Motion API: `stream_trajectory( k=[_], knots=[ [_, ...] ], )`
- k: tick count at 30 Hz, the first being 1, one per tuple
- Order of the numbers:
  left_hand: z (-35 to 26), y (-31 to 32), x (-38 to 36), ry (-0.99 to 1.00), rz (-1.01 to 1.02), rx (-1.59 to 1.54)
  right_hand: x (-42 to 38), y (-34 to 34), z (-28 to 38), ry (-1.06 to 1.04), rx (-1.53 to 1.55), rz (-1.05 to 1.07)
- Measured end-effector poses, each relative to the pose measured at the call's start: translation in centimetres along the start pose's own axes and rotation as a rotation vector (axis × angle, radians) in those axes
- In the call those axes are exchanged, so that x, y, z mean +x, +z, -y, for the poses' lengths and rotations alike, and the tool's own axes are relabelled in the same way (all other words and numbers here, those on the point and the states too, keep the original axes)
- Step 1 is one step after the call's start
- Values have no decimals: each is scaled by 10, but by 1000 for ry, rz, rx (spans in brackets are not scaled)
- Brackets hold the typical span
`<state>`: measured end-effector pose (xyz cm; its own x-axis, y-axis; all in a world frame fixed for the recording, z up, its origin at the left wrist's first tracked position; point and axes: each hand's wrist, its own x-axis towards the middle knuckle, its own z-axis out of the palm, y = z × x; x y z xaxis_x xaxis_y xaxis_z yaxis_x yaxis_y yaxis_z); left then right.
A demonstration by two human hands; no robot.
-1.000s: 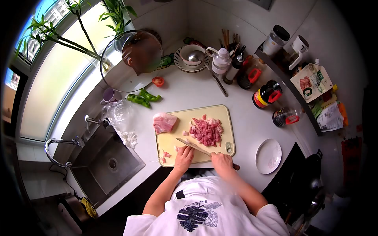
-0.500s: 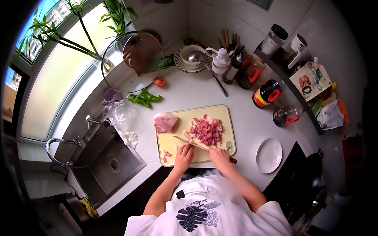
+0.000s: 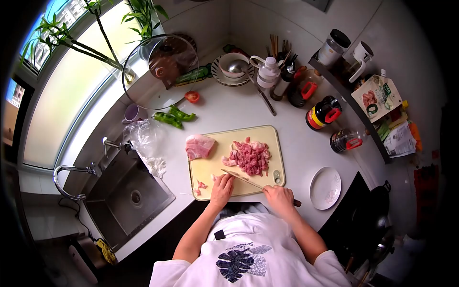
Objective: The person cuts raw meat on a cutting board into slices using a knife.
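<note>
On the cream cutting board (image 3: 215, 167) lies a heap of chopped raw meat (image 3: 248, 158). A larger uncut piece of meat (image 3: 199, 146) rests at the board's upper left, and small scraps (image 3: 200, 186) lie at its lower left. My right hand (image 3: 281, 197) is closed on a knife (image 3: 243, 178), whose dark handle end sticks out to the right and whose blade points up and left. Beside the blade's tip, my left hand (image 3: 222, 188) is closed at the board's lower part, its fingers pressed together; what they hold is too small to make out.
Green peppers (image 3: 174, 117), a tomato piece (image 3: 192, 97) and a plastic bag (image 3: 146, 138) lie left of and behind the board. A sink (image 3: 136, 198) is at left, a white plate (image 3: 325, 188) at right. Sauce bottles (image 3: 321, 114) and a bowl (image 3: 233, 64) stand behind.
My right hand has shifted right with the knife, and the blade's tip has moved right, away from the board's left part. My left hand has barely moved.
</note>
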<state>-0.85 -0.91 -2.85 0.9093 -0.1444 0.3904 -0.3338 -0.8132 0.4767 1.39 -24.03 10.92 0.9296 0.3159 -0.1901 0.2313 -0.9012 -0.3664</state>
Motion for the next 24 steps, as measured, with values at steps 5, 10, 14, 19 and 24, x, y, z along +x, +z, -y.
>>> stream_trajectory(
  k=[5,10,14,19,24],
  knots=[
    [1,1,-3,-15,4,19,-3,7,-1,20,-153,123],
    [3,4,-2,37,-11,48,38,45,22,-86,-176,93],
    [5,10,-8,9,13,40,32,48,12,-93,-150,75],
    [2,6,-1,-16,-6,8,7,13,-28,-13,-108,199],
    [1,2,2,31,-14,12,47,56,6,-87,-162,168]
  ],
)
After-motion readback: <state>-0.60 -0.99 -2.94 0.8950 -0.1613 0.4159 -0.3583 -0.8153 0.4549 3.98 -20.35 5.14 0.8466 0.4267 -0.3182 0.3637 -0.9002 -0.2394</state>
